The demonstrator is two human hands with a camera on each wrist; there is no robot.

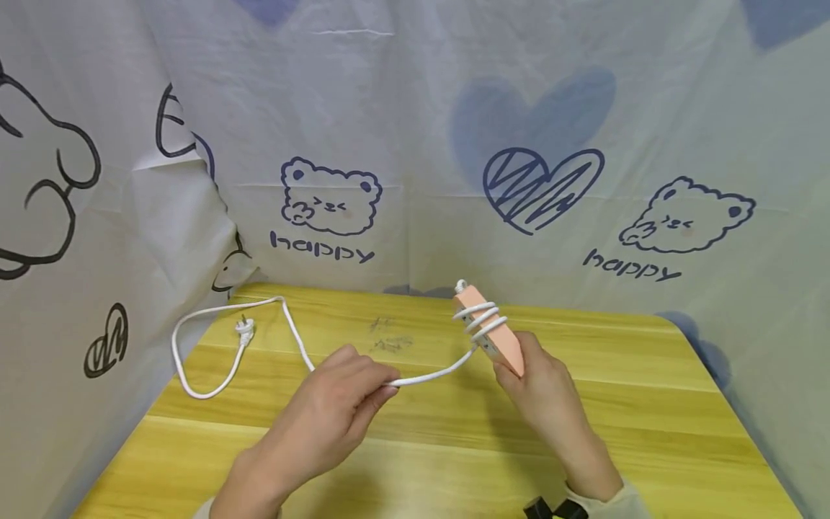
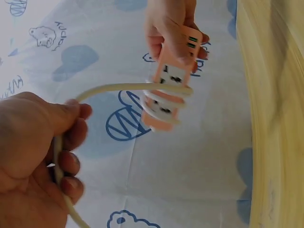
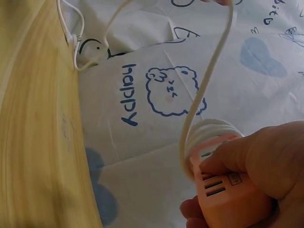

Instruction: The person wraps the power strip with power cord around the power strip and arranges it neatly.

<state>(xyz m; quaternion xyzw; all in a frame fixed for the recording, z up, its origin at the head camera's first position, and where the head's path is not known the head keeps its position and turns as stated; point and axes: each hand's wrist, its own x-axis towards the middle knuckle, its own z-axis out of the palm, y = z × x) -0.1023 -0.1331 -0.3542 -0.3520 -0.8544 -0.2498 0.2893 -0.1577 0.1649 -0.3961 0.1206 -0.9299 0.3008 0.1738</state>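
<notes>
My right hand (image 1: 550, 389) grips the lower end of a pink power strip (image 1: 509, 347), held up at a tilt above the table. Several turns of its white cord (image 1: 431, 375) wrap around the strip's upper half. Sockets and USB slots show on the strip (image 3: 223, 190) in the right wrist view. My left hand (image 1: 331, 404) pinches the cord between thumb and fingers, and a slightly slack stretch runs from there to the strip. In the left wrist view, the cord (image 2: 114, 87) passes over the thumb side and down through the curled fingers of the left hand (image 2: 42, 147).
The rest of the cord loops over the left of the wooden table (image 1: 454, 461), ending in a white plug (image 1: 245, 329) near the back left edge. A white cloth (image 1: 415, 144) printed with hearts and bears hangs behind and beside the table. Black straps (image 1: 555, 509) show at my right wrist.
</notes>
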